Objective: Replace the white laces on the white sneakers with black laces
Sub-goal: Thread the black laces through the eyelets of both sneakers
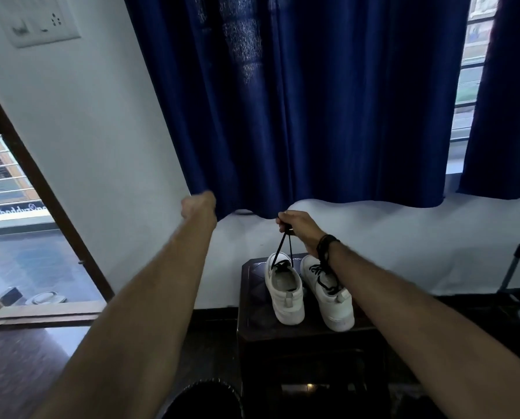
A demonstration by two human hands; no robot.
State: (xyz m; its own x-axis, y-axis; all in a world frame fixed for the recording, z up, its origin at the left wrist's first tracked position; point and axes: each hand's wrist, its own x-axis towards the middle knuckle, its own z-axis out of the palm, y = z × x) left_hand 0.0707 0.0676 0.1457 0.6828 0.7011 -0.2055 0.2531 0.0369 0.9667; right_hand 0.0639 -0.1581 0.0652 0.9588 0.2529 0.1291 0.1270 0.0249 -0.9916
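Head view: two white sneakers stand on a dark stool, lower centre. The right hand pinches a black lace rising from the left-hand sneaker. The left hand, centre-left, is curled; its contents cannot be determined.

two sneakers side by side on the surface | curtain behind them | doorway to the left | hands above the sneakers
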